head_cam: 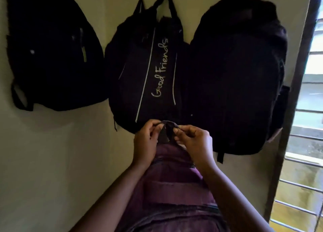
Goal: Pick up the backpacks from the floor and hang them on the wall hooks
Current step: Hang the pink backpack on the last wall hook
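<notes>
Between the fingertips: the dark carry loop (pixel 168 123) of the maroon backpack (pixel 174 188), raised as a small arch just in front of the bottom edge of the middle backpack (pixel 148 74).
Left hand (pixel 145 142): fingers curled, thumb and fingertips pinching the loop's left end.
Right hand (pixel 194 140): fingers curled, thumb and fingertips pinching the loop's right end; the two sets of fingertips sit near each other with the loop's strap running down between them.
Below the fingers: the maroon backpack hangs from the loop between the two forearms, with zip lines and a front pocket towards the camera; its bottom is cut off by the lower edge.
Just above the fingers: the middle backpack, black, hung against the wall (pixel 43 153), with "Good Friends" in pale script and thin white piping down its front; its top handle runs up towards the upper edge.
Up and left of the fingers: a plain black backpack (pixel 52 57), hung just beside the middle one.
Up and right of the fingers: a large black backpack (pixel 236 83), hung with its side against the middle one.
Hooks: cannot be made out at the top edge.
Far right of the fingers: a dark window frame (pixel 297 74) and horizontal bars (pixel 304 137) with daylight behind them.
</notes>
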`<action>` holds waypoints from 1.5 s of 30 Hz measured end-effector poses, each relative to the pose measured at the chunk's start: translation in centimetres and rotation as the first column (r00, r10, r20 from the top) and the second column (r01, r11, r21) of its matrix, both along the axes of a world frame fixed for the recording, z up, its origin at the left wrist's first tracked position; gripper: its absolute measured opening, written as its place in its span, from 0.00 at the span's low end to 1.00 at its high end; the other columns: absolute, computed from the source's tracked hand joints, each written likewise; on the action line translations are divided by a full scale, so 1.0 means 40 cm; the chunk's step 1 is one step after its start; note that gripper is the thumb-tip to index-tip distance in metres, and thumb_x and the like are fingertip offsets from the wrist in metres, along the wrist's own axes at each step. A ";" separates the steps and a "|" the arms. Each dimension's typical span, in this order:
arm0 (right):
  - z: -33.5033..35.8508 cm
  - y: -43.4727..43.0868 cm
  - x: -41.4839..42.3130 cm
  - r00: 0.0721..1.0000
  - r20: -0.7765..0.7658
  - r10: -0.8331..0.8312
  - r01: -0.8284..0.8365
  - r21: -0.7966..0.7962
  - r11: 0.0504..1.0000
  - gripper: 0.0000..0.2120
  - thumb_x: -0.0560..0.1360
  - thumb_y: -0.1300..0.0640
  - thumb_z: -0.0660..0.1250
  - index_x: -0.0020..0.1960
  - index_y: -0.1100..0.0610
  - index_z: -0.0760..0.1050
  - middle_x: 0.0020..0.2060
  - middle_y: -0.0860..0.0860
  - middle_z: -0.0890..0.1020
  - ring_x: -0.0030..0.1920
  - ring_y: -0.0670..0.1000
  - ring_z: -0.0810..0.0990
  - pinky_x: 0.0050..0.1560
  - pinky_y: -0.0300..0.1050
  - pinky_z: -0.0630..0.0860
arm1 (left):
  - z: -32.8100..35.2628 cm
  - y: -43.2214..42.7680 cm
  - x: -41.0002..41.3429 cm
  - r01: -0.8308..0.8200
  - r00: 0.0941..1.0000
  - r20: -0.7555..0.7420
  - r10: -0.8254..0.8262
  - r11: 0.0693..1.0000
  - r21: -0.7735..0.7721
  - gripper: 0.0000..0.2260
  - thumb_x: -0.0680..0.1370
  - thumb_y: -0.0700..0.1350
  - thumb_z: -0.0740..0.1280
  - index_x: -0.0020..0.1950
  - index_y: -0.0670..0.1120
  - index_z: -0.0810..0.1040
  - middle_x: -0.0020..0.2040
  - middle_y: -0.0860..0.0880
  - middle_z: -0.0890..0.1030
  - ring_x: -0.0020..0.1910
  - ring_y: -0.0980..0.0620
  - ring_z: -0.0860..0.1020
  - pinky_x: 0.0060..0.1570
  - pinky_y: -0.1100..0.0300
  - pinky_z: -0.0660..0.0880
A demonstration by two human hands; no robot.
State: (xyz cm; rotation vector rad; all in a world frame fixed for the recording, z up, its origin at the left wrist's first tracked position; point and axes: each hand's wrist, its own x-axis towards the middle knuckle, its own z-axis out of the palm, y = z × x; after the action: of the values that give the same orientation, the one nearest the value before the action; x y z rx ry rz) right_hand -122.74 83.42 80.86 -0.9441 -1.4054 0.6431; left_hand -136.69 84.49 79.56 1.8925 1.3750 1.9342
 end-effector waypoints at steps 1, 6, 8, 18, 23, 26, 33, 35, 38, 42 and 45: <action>0.049 0.025 0.000 1.000 -0.018 -0.016 0.017 0.038 0.999 0.07 0.69 0.56 0.73 0.35 0.47 0.80 0.26 0.45 0.83 0.29 0.39 0.81 0.39 0.37 0.81 | 0.052 0.025 0.004 0.004 1.000 0.007 -0.004 0.999 0.038 0.07 0.78 0.46 0.62 0.50 0.46 0.78 0.38 0.60 0.77 0.37 0.67 0.77 0.37 0.76 0.71; 0.258 0.126 0.007 0.996 -0.029 -0.084 0.088 0.208 0.974 0.05 0.70 0.54 0.73 0.37 0.46 0.80 0.28 0.46 0.83 0.29 0.38 0.81 0.38 0.30 0.79 | 0.266 0.143 0.026 0.018 0.998 0.051 -0.027 0.986 0.164 0.08 0.78 0.46 0.62 0.51 0.44 0.79 0.38 0.57 0.78 0.37 0.64 0.76 0.37 0.76 0.71; 0.325 0.165 0.013 0.993 -0.026 -0.114 0.117 0.275 0.954 0.05 0.70 0.54 0.73 0.37 0.46 0.80 0.27 0.46 0.83 0.29 0.38 0.81 0.36 0.28 0.78 | 0.331 0.184 0.036 0.038 0.997 0.063 -0.053 0.976 0.213 0.09 0.78 0.46 0.62 0.51 0.43 0.79 0.39 0.54 0.80 0.37 0.61 0.77 0.37 0.73 0.73; 0.593 0.404 0.045 0.947 0.045 -0.317 0.258 0.478 0.839 0.05 0.73 0.54 0.70 0.43 0.56 0.82 0.27 0.45 0.81 0.25 0.34 0.78 0.30 0.23 0.72 | 0.627 0.409 0.070 0.042 0.999 -0.041 -0.028 0.921 0.387 0.10 0.77 0.49 0.63 0.48 0.45 0.80 0.41 0.48 0.84 0.39 0.52 0.80 0.40 0.54 0.78; 0.730 0.491 0.052 0.891 0.040 -0.452 0.358 0.551 0.754 0.07 0.73 0.56 0.70 0.44 0.58 0.83 0.29 0.47 0.81 0.25 0.38 0.79 0.30 0.26 0.74 | 0.777 0.534 0.084 0.042 0.997 -0.074 -0.010 0.897 0.440 0.11 0.77 0.51 0.63 0.48 0.45 0.80 0.47 0.45 0.84 0.48 0.47 0.81 0.48 0.48 0.78; 0.807 0.529 0.047 0.785 0.072 -0.616 0.431 0.650 0.626 0.08 0.73 0.55 0.69 0.47 0.59 0.84 0.37 0.53 0.86 0.39 0.49 0.84 0.43 0.39 0.79 | 0.865 0.593 0.096 0.060 0.994 -0.107 -0.008 0.869 0.492 0.11 0.77 0.50 0.63 0.48 0.45 0.80 0.48 0.44 0.84 0.49 0.46 0.80 0.46 0.52 0.77; 0.971 0.630 0.050 0.615 0.089 -0.783 0.523 0.697 0.490 0.10 0.74 0.56 0.67 0.50 0.58 0.83 0.47 0.57 0.86 0.49 0.57 0.82 0.52 0.49 0.77 | 1.021 0.726 0.116 0.053 0.992 -0.124 0.015 0.850 0.524 0.10 0.77 0.50 0.62 0.50 0.47 0.79 0.48 0.44 0.84 0.49 0.44 0.80 0.45 0.53 0.75; 0.996 0.660 0.047 0.606 0.067 -0.793 0.547 0.689 0.476 0.10 0.74 0.56 0.67 0.51 0.58 0.83 0.47 0.57 0.86 0.49 0.57 0.82 0.50 0.46 0.76 | 1.043 0.765 0.119 0.052 0.994 -0.113 0.007 0.858 0.511 0.10 0.78 0.51 0.61 0.51 0.46 0.78 0.50 0.43 0.83 0.51 0.43 0.79 0.46 0.52 0.75; 1.022 0.692 0.046 0.581 0.043 -0.813 0.566 0.696 0.442 0.11 0.75 0.56 0.65 0.53 0.57 0.82 0.49 0.56 0.85 0.51 0.56 0.82 0.48 0.43 0.73 | 1.064 0.802 0.123 0.050 0.995 -0.096 0.001 0.844 0.533 0.12 0.78 0.51 0.60 0.52 0.45 0.78 0.51 0.43 0.83 0.51 0.43 0.79 0.45 0.54 0.73; 1.053 0.702 0.050 0.534 -0.028 -0.845 0.596 0.721 0.353 0.11 0.75 0.55 0.65 0.52 0.57 0.83 0.49 0.56 0.85 0.51 0.57 0.82 0.49 0.45 0.73 | 1.094 0.808 0.132 0.083 0.995 -0.096 -0.029 0.775 0.626 0.12 0.79 0.50 0.59 0.51 0.44 0.78 0.48 0.43 0.84 0.49 0.44 0.80 0.41 0.56 0.71; 1.087 0.704 0.054 0.531 -0.062 -0.845 0.614 0.715 0.334 0.11 0.75 0.54 0.65 0.52 0.56 0.83 0.49 0.56 0.85 0.51 0.57 0.82 0.49 0.45 0.73 | 1.131 0.809 0.137 0.085 0.994 -0.110 -0.016 0.749 0.658 0.12 0.79 0.50 0.59 0.52 0.44 0.77 0.48 0.42 0.84 0.48 0.44 0.80 0.40 0.56 0.71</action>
State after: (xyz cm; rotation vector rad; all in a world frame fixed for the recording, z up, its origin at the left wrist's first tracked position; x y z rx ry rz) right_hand -120.57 111.59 124.35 -0.9787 -1.1307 -0.7691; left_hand -131.22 116.85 124.80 2.2829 0.6500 2.5640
